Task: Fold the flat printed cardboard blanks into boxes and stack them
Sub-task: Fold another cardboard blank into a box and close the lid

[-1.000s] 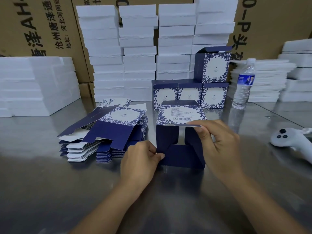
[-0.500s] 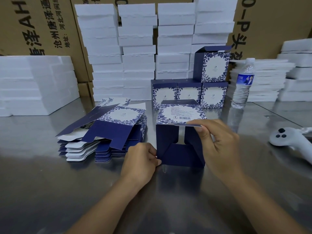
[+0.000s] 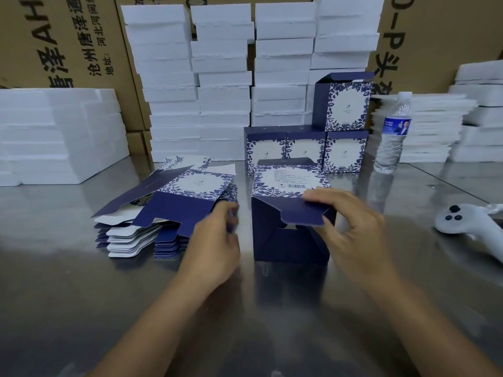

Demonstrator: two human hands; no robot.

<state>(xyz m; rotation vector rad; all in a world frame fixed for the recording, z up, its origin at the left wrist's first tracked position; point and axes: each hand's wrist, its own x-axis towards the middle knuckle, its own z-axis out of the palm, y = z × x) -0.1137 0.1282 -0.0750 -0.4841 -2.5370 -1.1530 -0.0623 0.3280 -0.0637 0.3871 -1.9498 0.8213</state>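
Note:
A half-folded navy box (image 3: 288, 248) with a blue floral printed panel stands on the steel table (image 3: 81, 295) in front of me, its near side open. My right hand (image 3: 351, 232) pinches the box's navy tuck flap (image 3: 302, 216), thumb at its edge and fingers on top. My left hand (image 3: 217, 240), blurred, is off the box and beside the pile of flat printed blanks (image 3: 174, 213), fingers loosely curled with nothing seen in them. Three finished boxes (image 3: 304, 148) stand in a row behind, with an open-topped one (image 3: 345, 107) on top at the right.
White foam blocks (image 3: 217, 77) are stacked high at the back, with more at the left (image 3: 54, 131) and right (image 3: 435, 126). Brown cartons (image 3: 68, 36) line the wall. A water bottle (image 3: 392, 134) stands right of the boxes, and a white controller (image 3: 468, 224) lies at the right edge.
My left hand has let go of the box's lower left corner and swung left toward the blanks. My right hand has folded the box's tuck flap down toward me.

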